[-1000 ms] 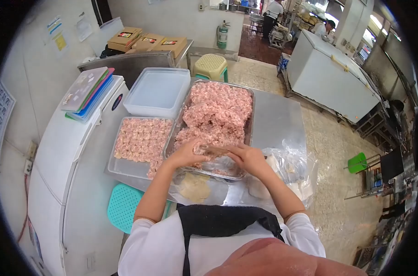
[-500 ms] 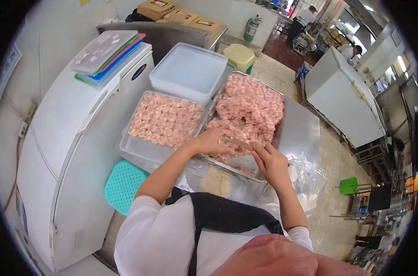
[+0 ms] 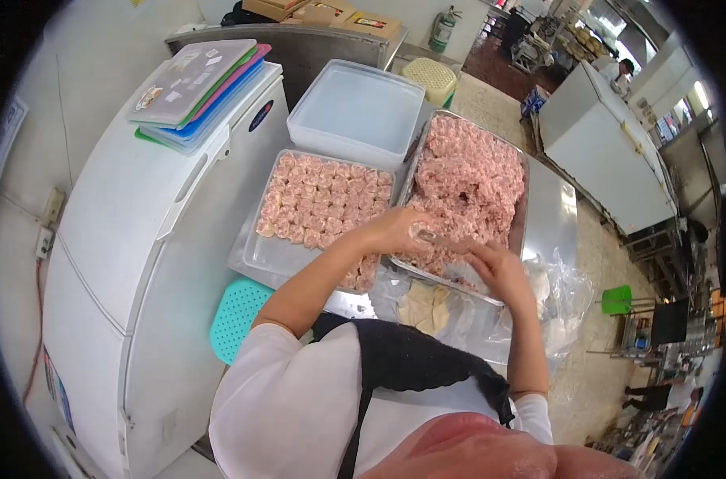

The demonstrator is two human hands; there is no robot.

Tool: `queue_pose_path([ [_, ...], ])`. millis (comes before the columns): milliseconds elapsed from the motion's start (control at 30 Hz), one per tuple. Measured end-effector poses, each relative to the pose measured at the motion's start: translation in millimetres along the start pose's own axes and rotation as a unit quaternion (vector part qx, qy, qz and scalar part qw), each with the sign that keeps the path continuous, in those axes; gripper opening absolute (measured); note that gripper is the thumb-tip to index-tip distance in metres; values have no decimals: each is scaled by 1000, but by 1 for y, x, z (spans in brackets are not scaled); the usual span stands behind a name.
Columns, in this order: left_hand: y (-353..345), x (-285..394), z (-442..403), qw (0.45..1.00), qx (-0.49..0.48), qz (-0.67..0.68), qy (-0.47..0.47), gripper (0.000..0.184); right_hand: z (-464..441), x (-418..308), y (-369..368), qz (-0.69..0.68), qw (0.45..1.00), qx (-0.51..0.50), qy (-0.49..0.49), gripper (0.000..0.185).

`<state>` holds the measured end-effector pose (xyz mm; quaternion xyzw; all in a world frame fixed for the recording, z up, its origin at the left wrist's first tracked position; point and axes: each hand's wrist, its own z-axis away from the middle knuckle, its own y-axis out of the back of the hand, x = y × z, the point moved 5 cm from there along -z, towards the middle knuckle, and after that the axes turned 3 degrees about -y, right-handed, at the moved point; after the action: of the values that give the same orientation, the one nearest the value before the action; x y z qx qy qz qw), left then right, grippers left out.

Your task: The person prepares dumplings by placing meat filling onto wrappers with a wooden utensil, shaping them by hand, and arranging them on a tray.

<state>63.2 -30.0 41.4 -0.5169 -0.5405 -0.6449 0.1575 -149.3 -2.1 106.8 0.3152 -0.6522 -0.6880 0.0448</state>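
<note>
Over the near edge of the metal tray (image 3: 525, 215) of minced meat (image 3: 470, 180), my left hand (image 3: 395, 230) is curled into a ring around what looks like a dumpling with a pale wrapper rim. My right hand (image 3: 494, 267) grips a narrow flat spatula (image 3: 441, 239), its tip reaching the opening of my left fist. To the left, a clear plastic tray (image 3: 271, 259) carries rows of meat-filled dumplings (image 3: 323, 199). A stack of round dough wrappers (image 3: 424, 307) lies on the table just below the meat tray.
Stacked translucent containers (image 3: 355, 108) stand behind the dumpling tray. Clear plastic bags (image 3: 558, 295) lie at right. A white chest freezer (image 3: 167, 263) with coloured lids (image 3: 199, 88) on top borders the left. A turquoise stool (image 3: 239, 319) is below the table. Another person (image 3: 618, 72) is far off.
The view has shifted, so the trays and table appear farther right. My hands stay together over the meat tray, the spatula still at my left fist.
</note>
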Motion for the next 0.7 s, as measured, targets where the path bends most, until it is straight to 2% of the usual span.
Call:
queue_pose_path([
  [67, 6, -10, 0, 998, 7, 12, -54, 43, 6, 18, 9, 3, 1000, 16, 0, 29],
  [100, 7, -17, 4, 997, 11, 21, -76, 44, 7, 31, 18, -63, 993, 94, 28, 27],
  [167, 23, -2, 14, 999, 34, -18, -19, 45, 6, 31, 44, -205, 957, 202, -30, 30],
  [233, 28, 0, 21, 998, 55, -36, 16, 49, 9, 9, 71, -311, 912, 246, -105, 35],
  [300, 30, -7, 30, 995, 91, -32, 33, 56, 9, 5, 81, -375, 884, 270, -71, 40],
  [333, 34, -6, 34, 989, 132, -47, 38, 56, 8, 4, 73, -365, 900, 229, -59, 38],
  [433, 59, -12, 73, 957, 259, -112, 69, 56, 11, 38, 24, -214, 968, 132, 1, 30],
  [500, 74, -22, 104, 924, 334, -167, 82, 56, 24, 61, -3, -246, 964, 82, -55, 29],
  [600, 77, -72, 156, 913, 324, -90, 230, 59, 47, 113, -31, -263, 958, 23, -109, 29],
  [700, 56, -72, 191, 867, 307, -219, 325, 62, 62, 139, -42, -333, 931, -10, -152, 28],
])
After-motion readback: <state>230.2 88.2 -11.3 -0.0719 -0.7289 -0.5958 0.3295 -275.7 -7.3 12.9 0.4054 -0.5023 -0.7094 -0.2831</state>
